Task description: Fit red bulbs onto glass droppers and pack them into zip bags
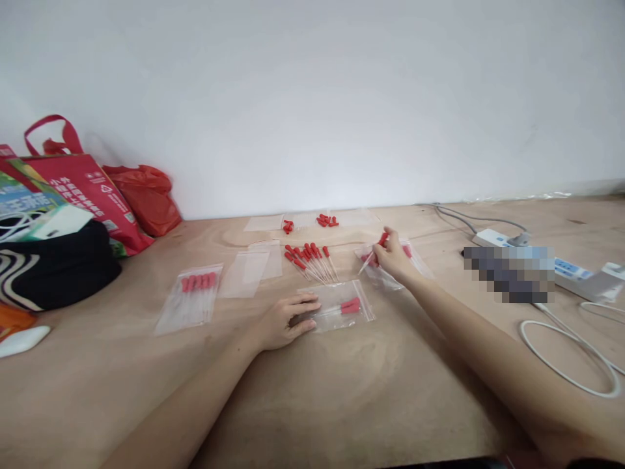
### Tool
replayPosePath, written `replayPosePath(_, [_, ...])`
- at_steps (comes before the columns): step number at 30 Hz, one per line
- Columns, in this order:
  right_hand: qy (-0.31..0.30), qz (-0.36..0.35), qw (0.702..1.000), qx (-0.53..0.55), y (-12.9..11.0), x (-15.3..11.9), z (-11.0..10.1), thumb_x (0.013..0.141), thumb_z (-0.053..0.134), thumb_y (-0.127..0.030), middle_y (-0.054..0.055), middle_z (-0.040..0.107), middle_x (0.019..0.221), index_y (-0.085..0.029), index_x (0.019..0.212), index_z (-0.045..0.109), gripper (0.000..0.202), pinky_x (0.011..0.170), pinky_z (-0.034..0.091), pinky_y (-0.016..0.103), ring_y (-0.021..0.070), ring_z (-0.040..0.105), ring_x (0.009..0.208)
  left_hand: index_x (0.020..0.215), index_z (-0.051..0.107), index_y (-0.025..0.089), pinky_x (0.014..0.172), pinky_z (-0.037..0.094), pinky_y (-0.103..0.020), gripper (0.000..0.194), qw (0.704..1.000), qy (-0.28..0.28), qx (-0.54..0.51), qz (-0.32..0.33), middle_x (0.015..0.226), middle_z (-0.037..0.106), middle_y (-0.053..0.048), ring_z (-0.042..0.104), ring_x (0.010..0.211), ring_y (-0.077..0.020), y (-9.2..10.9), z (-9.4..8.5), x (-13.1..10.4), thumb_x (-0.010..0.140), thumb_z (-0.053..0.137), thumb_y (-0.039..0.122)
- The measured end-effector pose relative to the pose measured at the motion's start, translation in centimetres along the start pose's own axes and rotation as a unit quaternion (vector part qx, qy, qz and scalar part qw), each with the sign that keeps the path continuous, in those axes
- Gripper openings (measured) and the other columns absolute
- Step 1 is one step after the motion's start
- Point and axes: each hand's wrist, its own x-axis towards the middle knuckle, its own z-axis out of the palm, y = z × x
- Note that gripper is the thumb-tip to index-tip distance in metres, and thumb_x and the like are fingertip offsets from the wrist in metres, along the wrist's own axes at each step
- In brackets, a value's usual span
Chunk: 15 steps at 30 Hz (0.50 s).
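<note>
My right hand pinches a dropper by its red rubber bulb, the thin clear tube slanting down to the left. Beneath that hand lies a clear zip bag with red bulbs showing in it. My left hand lies on the closed end of another zip bag, fingers apart; red-bulbed droppers are inside, their tubes partly under the fingers. Just behind it, several loose droppers are fanned out on the wooden table.
At left is a filled zip bag of droppers, beside flat bags. Loose red bulbs lie near the wall. Shopping bags and a black pouch stand far left; a power strip and white cable lie right.
</note>
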Motion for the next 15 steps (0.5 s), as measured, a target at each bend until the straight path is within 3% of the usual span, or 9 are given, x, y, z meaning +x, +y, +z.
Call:
replayPosePath(3, [0.049,0.043,0.993,0.100,1.2,-2.9,-1.7,0.073,0.047,-0.031,-0.008,0.045,0.060,-0.019,0.117,0.021,0.053,0.048,0.045,0.027,0.0106,0.048,0.045,0.115,0.053,0.021,0.097,0.036,-0.038,0.036,1.000,-0.002,0.013,0.001,0.122,0.051,-0.007,0.045,0.114,-0.0193,0.0,0.0,0.0,0.081,0.049,0.033])
replayPosePath(7, [0.077,0.054,0.981,0.170,1.5,-5.9,-1.4,0.068,0.055,-0.040,-0.007,0.045,0.066,-0.024,0.105,0.027,0.049,0.051,0.048,0.027,0.0099,0.052,0.050,0.117,0.050,0.022,0.096,0.037,-0.038,0.037,1.000,0.000,0.019,-0.001,0.122,0.051,-0.006,0.045,0.114,-0.0190,0.0,0.0,-0.1,0.082,0.049,0.033])
replayPosePath(11, [0.019,0.082,0.969,0.233,0.4,-7.3,0.0,0.070,0.052,-0.046,-0.006,0.049,0.067,-0.025,0.099,0.030,0.043,0.057,0.050,0.029,0.0109,0.055,0.056,0.119,0.048,0.022,0.096,0.037,-0.037,0.039,1.000,0.002,0.022,-0.004,0.122,0.051,-0.006,0.045,0.114,-0.0186,0.1,0.0,-0.2,0.082,0.049,0.033])
replayPosePath(15, [-0.086,0.113,0.957,0.252,-0.6,-8.1,0.5,0.068,0.054,-0.049,-0.004,0.052,0.064,-0.022,0.090,0.040,0.037,0.054,0.048,0.027,0.0103,0.054,0.053,0.122,0.045,0.022,0.097,0.036,-0.037,0.043,0.999,0.003,0.029,-0.023,0.124,0.050,-0.006,0.044,0.115,-0.0189,0.3,-0.1,-0.2,0.081,0.049,0.036])
